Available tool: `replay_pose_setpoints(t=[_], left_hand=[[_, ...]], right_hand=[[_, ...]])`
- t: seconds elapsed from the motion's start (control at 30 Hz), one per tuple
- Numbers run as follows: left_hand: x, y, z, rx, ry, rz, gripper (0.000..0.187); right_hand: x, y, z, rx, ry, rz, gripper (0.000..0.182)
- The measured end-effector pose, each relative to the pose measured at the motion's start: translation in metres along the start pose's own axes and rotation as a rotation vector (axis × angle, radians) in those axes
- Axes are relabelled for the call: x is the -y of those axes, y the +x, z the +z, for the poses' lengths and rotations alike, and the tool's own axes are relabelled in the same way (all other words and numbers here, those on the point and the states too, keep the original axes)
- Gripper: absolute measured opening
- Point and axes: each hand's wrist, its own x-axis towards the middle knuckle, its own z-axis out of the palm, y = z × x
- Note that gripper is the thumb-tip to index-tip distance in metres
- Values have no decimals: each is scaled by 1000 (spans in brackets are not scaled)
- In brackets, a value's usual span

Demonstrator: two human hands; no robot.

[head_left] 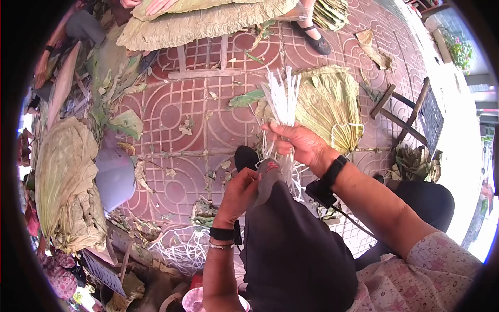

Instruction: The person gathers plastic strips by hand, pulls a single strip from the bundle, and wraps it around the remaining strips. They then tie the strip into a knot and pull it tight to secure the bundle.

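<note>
My right hand (304, 145) is closed around a bunch of white plastic strips (283, 96), whose ends fan upward above my fingers. More of the strips hang below that hand, beside my raised dark trouser knee (270, 179). My left hand (240, 191) is lower and to the left, against the side of the knee, with its fingers curled together. What those fingers hold, if anything, is hidden. Just beyond my right hand lies a stack of dried leaves (330, 104), tied with a white strip (347, 126) at its narrow end.
A large leaf stack (208, 26) rests on a wooden stand at the top, with another person's hand (158, 6) on it. More leaves (67, 177) sit at left by a grey-white container (114, 174). Tangled white strips (182, 249) lie lower left; a folding stool (410, 114) stands right.
</note>
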Motion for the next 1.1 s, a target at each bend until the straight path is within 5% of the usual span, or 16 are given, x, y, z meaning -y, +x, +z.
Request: replay_pose_setpoints(t=[0.4, 0.57, 0.63, 0.77, 0.93, 1.1], left_hand=[[103, -34, -10, -329, -291, -36, 5], [264, -102, -110, -868, 384, -303, 27], [291, -128, -123, -1387, 384, -369, 39], [292, -147, -155, -1397, -292, -697, 50], [288, -129, -167, -1236, -238, -908, 40], [299, -123, -172, -1278, -96, -781, 29]], right_hand=[[32, -14, -50, -165, -95, -226, 36], [87, -40, -118, -272, -156, -459, 34], [105, -53, -128, -410, -196, -522, 34], [112, -66, -122, -391, -374, -554, 36], [77, -56, -67, -349, -513, -456, 33], [39, -39, -29, -255, -545, -311, 28]])
